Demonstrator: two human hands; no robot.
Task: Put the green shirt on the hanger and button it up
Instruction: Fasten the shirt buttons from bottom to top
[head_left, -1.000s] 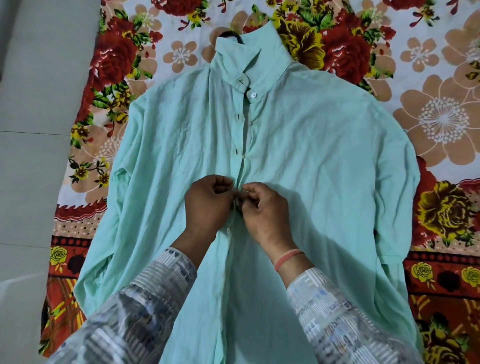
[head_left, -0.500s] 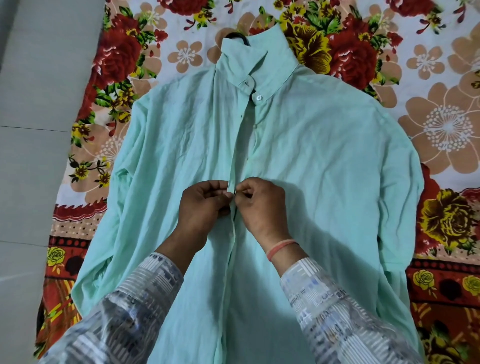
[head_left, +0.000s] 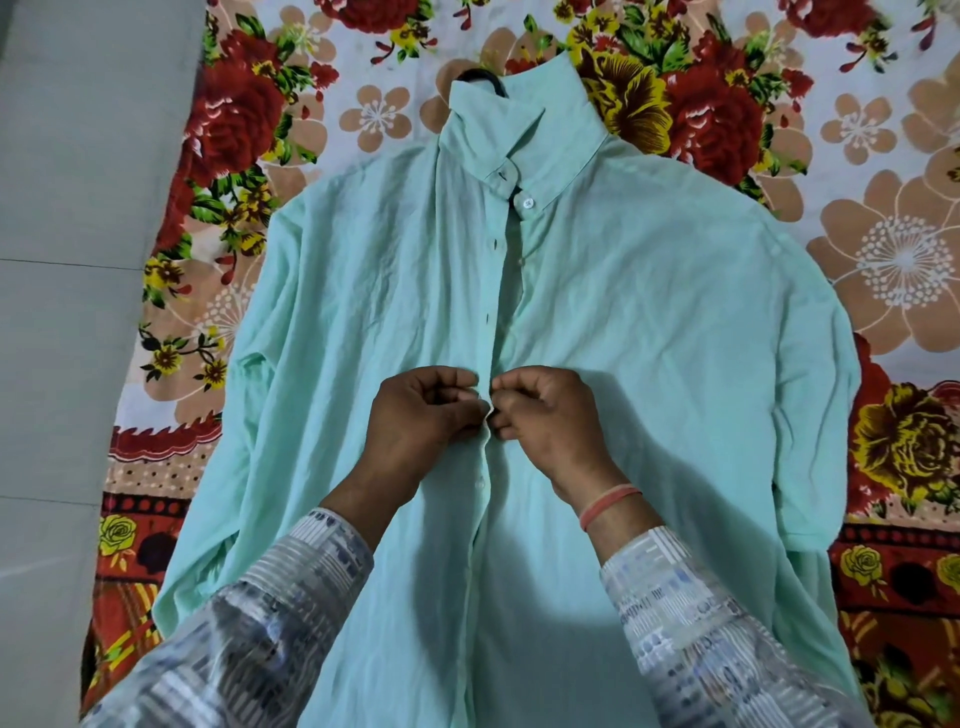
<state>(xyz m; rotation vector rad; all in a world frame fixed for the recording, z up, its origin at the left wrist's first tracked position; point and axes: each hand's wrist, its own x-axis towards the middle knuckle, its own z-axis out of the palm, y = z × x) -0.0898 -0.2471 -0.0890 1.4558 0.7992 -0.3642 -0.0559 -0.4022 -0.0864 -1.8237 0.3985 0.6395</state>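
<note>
The pale green shirt (head_left: 649, 322) lies flat, front up, on a flowered sheet, collar at the far end. A black hanger hook (head_left: 480, 79) pokes out behind the collar; the rest of the hanger is hidden inside the shirt. My left hand (head_left: 421, 415) pinches the left edge of the placket at mid-chest. My right hand (head_left: 550, 415) pinches the right edge against it at the same spot, fingertips almost touching. Above the hands the placket gapes slightly, with a white collar button (head_left: 525, 202) showing. A fastened button (head_left: 479, 484) sits just below the hands.
The flowered bedsheet (head_left: 883, 218) spreads under and around the shirt. Bare grey tiled floor (head_left: 67, 312) runs along the left. Both shirt sleeves lie folded along the shirt's sides.
Both hands stayed at the same mid-chest point of the placket, fingers shifting slightly apart. The camera tilted a little, so the shirt sits lower in view.
</note>
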